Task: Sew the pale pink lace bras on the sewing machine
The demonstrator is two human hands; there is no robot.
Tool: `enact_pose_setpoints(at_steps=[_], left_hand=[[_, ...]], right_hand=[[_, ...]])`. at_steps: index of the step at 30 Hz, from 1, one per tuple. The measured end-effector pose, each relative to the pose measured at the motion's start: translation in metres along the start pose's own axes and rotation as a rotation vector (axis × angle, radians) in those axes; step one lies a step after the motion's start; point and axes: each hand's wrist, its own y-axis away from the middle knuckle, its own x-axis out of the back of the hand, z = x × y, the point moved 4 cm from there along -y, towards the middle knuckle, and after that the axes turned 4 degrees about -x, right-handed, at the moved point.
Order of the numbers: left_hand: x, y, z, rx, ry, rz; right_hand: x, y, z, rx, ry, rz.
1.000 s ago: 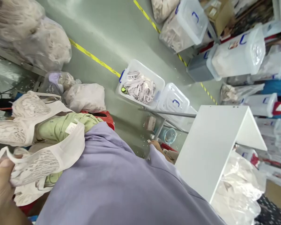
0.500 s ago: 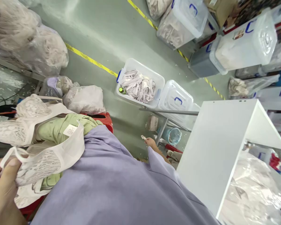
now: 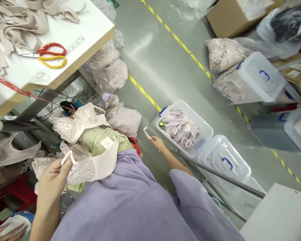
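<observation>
My left hand (image 3: 55,175) pinches the strap end of a pale lace bra (image 3: 90,170), which lies across my lap. A white paper label (image 3: 107,143) rests on the green cloth (image 3: 95,135) over my legs. Another lace bra (image 3: 77,122) lies on that cloth near the knees. My right hand (image 3: 157,143) is held out to the right over the floor, closed on a short narrow beige fabric strip (image 3: 146,132) that sticks out past the fingers.
Red-and-yellow scissors (image 3: 52,56) and beige strips (image 3: 27,25) lie on a white table (image 3: 90,30). A clear bin (image 3: 203,134) holds strips and a green-topped bottle (image 3: 161,125). A metal bar (image 3: 225,177) runs along my right. Another person's hand (image 3: 11,231) shows lower left.
The view has swung left, bringing the table and scissors in. My right hand has moved forward and outward with the strip, toward the bin. My left hand keeps its pinch on the bra.
</observation>
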Motion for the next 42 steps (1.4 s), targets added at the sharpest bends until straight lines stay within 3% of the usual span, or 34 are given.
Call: enact_pose_setpoints(at_steps=[3, 8, 11, 13, 16, 20, 23, 26, 29, 31, 33, 36, 42], left_hand=[[-0.002, 0.005, -0.023, 0.146, 0.236, -0.084], [-0.001, 0.014, -0.04, 0.253, 0.302, -0.039], [0.0, 0.019, -0.041, 0.307, 0.337, -0.006], [0.0, 0.021, -0.041, 0.328, 0.344, 0.007], [0.0, 0.02, -0.039, 0.329, 0.333, -0.011], [-0.001, 0.007, -0.029, 0.255, 0.362, -0.023], [0.001, -0.003, -0.019, 0.206, 0.406, -0.017], [0.002, -0.006, -0.016, 0.198, 0.458, -0.019], [0.004, -0.004, -0.019, 0.216, 0.483, -0.013], [0.006, -0.003, -0.023, 0.231, 0.495, 0.001], [0.008, -0.001, -0.027, 0.241, 0.508, 0.019], [0.012, 0.0, -0.036, 0.262, 0.529, 0.064], [0.02, 0.001, -0.05, 0.297, 0.553, 0.133]], right_hand=[[-0.031, -0.032, -0.076, 0.212, 0.106, -0.087], [-0.08, -0.065, -0.197, 0.492, 0.21, -0.199], [-0.09, -0.072, -0.246, 0.556, 0.225, -0.24], [-0.084, -0.068, -0.269, 0.582, 0.206, -0.241], [-0.046, -0.05, -0.3, 0.637, 0.115, -0.188], [0.052, -0.012, -0.367, 0.76, -0.076, -0.015], [0.129, 0.029, -0.452, 0.93, -0.249, 0.11], [0.167, 0.068, -0.561, 1.144, -0.382, 0.158], [0.154, 0.087, -0.672, 1.338, -0.443, 0.172], [0.128, 0.089, -0.734, 1.411, -0.415, 0.171], [0.097, 0.084, -0.781, 1.422, -0.197, 0.196], [0.064, 0.066, -0.817, 1.296, 0.205, 0.281], [0.062, 0.018, -0.833, 1.035, 0.339, 0.434]])
